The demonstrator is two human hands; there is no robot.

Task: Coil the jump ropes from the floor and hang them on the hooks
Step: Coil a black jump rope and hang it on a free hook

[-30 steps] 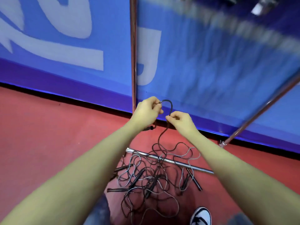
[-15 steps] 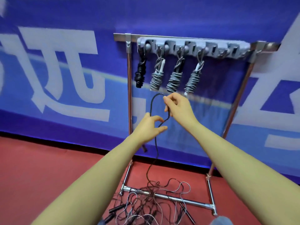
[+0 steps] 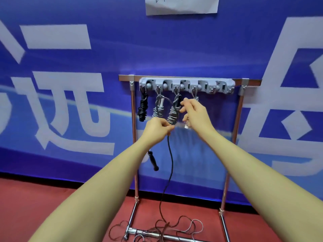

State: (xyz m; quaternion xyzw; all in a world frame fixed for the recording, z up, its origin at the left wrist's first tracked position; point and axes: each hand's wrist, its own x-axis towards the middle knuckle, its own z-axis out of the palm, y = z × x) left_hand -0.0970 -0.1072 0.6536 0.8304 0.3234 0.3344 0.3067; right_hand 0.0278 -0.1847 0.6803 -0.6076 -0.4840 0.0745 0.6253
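Left hand (image 3: pixel 158 128) fingers pinch black jump rope (image 3: pixel 170 165); right hand (image 3: pixel 194 111) fingers hold its loop at 12 o'clock. Rope trails to floor pile (image 3: pixel 164 229). Hook rail (image 3: pixel 187 86) carries coiled ropes (image 3: pixel 173 110).

A metal rack (image 3: pixel 134 137) stands on the floor (image 3: pixel 43 203) against the far banner wall (image 3: pixel 70 49), with a sheet of paper (image 3: pixel 181 6) on the wall above it. Along its top bar runs a hook strip (image 3: pixel 187 86). From the strip's left hooks hang four coiled ropes (image 3: pixel 143 109) side by side; the right hooks are bare. Near of these coils, the left hand (image 3: pixel 157 128) sits lower and left, the right hand (image 3: pixel 194 112) higher and right, and a jump rope (image 3: pixel 170 163) loops between them. From the left hand the rope drops to a tangle of ropes (image 3: pixel 166 227) lying on the floor across the rack's base bar. A rope handle (image 3: pixel 153 160) dangles below the left hand.
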